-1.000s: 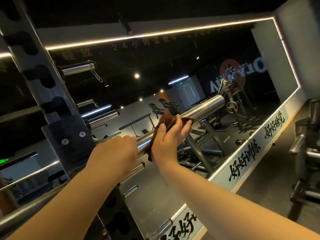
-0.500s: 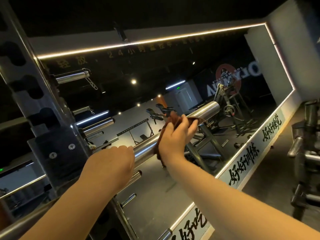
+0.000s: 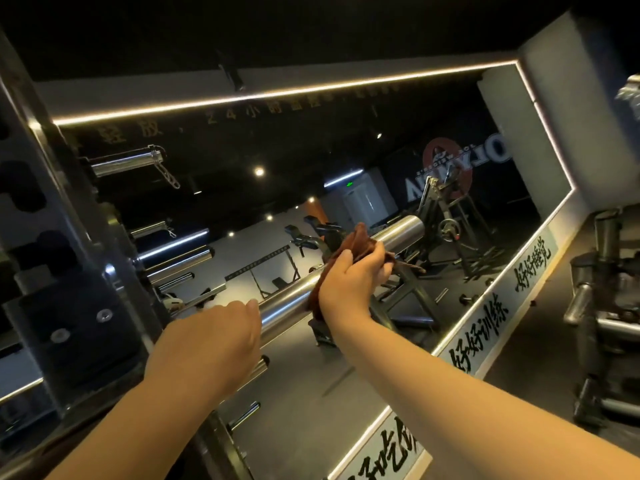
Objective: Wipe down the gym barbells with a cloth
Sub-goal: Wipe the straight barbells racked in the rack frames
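Your right hand (image 3: 349, 282) is clamped around the brown cloth (image 3: 358, 240). Its fingers curl over the top, so the cloth wraps the chrome barbell (image 3: 401, 228) partway along the thick sleeve, short of the free end. A loose flap of cloth hangs below your fingers. Your left hand (image 3: 214, 337) sits lower on the same bar, near the rack upright (image 3: 69, 278), with knuckles toward you and fingers curled over the steel (their tips are hidden behind the hand). A bare stretch of bar shows between your two hands. The bar slants up to the right in front of a wall mirror (image 3: 502, 188) edged with a light strip (image 3: 277, 95); gym machines show in its reflection.
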The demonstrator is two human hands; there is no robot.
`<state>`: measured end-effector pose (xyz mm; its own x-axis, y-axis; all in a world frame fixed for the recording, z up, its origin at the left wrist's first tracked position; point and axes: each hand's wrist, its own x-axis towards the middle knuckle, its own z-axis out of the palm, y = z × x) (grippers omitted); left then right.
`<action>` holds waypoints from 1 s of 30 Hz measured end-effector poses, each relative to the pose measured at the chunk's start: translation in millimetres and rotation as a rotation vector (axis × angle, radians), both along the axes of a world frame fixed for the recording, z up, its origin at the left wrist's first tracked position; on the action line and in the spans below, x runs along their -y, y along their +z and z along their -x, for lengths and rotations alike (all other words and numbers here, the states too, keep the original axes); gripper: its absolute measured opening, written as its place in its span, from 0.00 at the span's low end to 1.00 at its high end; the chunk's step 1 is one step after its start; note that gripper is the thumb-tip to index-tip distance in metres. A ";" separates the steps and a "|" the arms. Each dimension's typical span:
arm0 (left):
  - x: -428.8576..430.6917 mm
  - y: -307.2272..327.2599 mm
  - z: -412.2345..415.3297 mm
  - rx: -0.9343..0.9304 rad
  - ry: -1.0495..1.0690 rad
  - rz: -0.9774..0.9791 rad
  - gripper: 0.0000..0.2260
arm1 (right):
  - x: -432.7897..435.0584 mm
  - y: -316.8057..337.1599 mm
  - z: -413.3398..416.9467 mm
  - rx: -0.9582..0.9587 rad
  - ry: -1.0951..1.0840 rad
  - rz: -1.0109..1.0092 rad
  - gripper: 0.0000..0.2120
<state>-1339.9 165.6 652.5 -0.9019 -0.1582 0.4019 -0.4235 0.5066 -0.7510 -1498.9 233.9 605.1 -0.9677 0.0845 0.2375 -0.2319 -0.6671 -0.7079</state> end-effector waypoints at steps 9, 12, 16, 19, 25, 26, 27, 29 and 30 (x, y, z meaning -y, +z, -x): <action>-3.8 0.0 4.8 0.048 -0.009 0.036 0.18 | -60.5 12.8 128.8 0.111 -0.153 -0.049 0.15; -1.6 -2.1 3.2 0.047 -0.008 0.036 0.19 | -53.6 5.8 122.4 -0.002 -0.239 -0.260 0.24; 0.6 -4.8 1.6 0.007 -0.011 0.047 0.19 | -22.3 -14.1 47.8 -0.441 -0.272 -0.546 0.19; 3.2 -4.6 0.6 -0.006 -0.004 0.007 0.18 | -15.7 -27.4 16.0 -0.844 -0.305 -0.680 0.15; 2.1 0.1 -9.4 -0.042 -0.164 -0.115 0.14 | -59.5 -10.7 72.1 -0.945 -0.486 -0.948 0.12; 2.6 3.7 -12.1 -0.049 -0.182 -0.152 0.11 | -59.1 -7.5 75.6 -0.859 -0.507 -0.934 0.12; 4.9 5.4 -17.2 -0.042 -0.161 -0.170 0.09 | -55.4 -4.5 74.0 -0.779 -0.531 -0.924 0.12; 5.5 7.6 -28.9 -0.044 -0.126 -0.196 0.08 | -42.9 -1.7 56.1 -0.707 -0.540 -0.939 0.11; 9.0 7.2 -33.3 -0.030 -0.115 -0.195 0.08 | -34.1 -3.6 42.6 -0.731 -0.503 -0.944 0.11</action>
